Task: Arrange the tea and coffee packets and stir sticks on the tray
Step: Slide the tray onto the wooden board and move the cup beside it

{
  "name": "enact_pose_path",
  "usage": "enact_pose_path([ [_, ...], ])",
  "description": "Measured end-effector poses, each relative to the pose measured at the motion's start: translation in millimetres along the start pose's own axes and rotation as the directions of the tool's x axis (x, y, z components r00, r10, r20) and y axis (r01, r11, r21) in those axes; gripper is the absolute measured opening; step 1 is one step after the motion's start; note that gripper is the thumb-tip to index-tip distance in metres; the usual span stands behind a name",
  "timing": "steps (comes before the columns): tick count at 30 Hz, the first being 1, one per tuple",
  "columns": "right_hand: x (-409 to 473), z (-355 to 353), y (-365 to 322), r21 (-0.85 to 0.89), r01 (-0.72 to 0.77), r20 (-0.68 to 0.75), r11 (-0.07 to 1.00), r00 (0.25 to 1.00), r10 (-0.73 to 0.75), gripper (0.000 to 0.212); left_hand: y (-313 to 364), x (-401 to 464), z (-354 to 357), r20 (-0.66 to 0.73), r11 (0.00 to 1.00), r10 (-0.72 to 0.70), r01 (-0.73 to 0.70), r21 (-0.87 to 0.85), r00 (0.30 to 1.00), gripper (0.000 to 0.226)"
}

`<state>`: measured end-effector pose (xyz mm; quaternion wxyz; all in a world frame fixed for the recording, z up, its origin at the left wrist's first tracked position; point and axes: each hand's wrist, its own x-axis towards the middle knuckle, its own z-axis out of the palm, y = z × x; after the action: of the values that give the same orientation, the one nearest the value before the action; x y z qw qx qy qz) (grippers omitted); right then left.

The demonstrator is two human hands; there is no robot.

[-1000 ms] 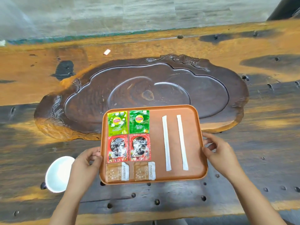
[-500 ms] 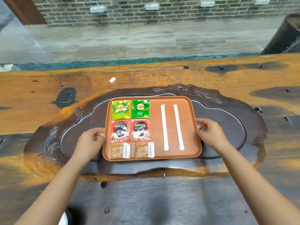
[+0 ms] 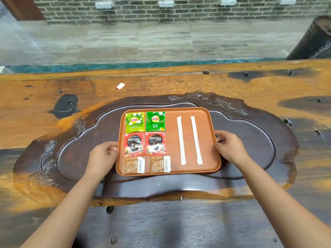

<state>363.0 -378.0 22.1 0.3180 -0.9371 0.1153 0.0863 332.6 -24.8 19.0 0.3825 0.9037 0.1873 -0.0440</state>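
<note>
Terracotta-brown and smooth, the tray sits inside the sunken basin of a dark carved wooden tea board, with bare basin floor to its left and right and less beyond its far rim. The left hand curls its fingers around the tray's left edge; the right hand grips the right edge the same way, fingers closed on the raised lip. The tray is a rounded rectangle with a low rim all round.

On it, left side, two glossy green tea packets lie side by side at the far end, two shiny red coffee packets right behind them toward the person, and two translucent brown sachets nearest the near rim. Neat pairs, edges almost touching. On the right half, two long white paper-wrapped stir sticks lie roughly parallel, apart from each other, with open tray floor between them and the packets.

The tea board has a scalloped, irregular outline with relief carving along its rim, resting on a knotty orange-and-black wooden table. A small white scrap lies on the table beyond.
</note>
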Motion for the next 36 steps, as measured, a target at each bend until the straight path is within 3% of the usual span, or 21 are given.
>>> enact_pose_path([
  [13,-4.7,1.8,-3.3,-0.004,-0.022,-0.001,1.000,1.000,0.022,0.043,-8.9,-0.2,3.5,-0.003,0.992,-0.063,0.062,-0.114,0.998,0.022],
  [19,-22.3,-10.0,-4.6,0.049,-0.104,-0.004,0.993,0.995,0.104,0.036,-8.1,-18.1,-7.1,0.075,0.899,-0.183,0.197,-0.391,0.980,0.018],
  [23,-63.5,-11.1,-11.7,0.121,-0.089,-0.065,0.989,0.993,0.097,0.033,-11.0,-59.4,-21.8,0.021,0.825,-0.259,0.232,-0.516,0.966,0.019],
  [26,-104.9,4.7,-24.7,0.186,-0.030,-0.033,0.982,0.999,0.037,0.027,-15.8,-101.0,-24.9,-0.016,0.809,-0.275,0.222,-0.543,0.961,0.018],
  [29,-143.0,34.6,-33.1,0.258,0.012,0.030,0.966,0.999,-0.021,0.026,-32.4,-145.3,-25.2,-0.057,0.855,-0.251,0.194,-0.480,0.966,0.020],
  [31,-164.3,59.0,-34.9,0.278,0.044,0.077,0.959,0.995,-0.068,0.028,-45.4,-170.4,-28.3,-0.115,0.924,-0.205,0.154,-0.350,0.972,0.020],
  [34,-192.6,90.4,-39.0,0.182,0.132,0.167,0.974,0.972,-0.163,0.028,-63.1,-196.6,-45.5,-0.235,0.997,-0.068,0.059,-0.044,0.970,0.015],
  [36,-206.1,104.7,-42.1,0.070,0.241,0.216,0.968,0.944,-0.250,0.029,-76.3,-206.8,-63.5,-0.257,0.997,0.013,0.008,0.082,0.966,0.025],
])
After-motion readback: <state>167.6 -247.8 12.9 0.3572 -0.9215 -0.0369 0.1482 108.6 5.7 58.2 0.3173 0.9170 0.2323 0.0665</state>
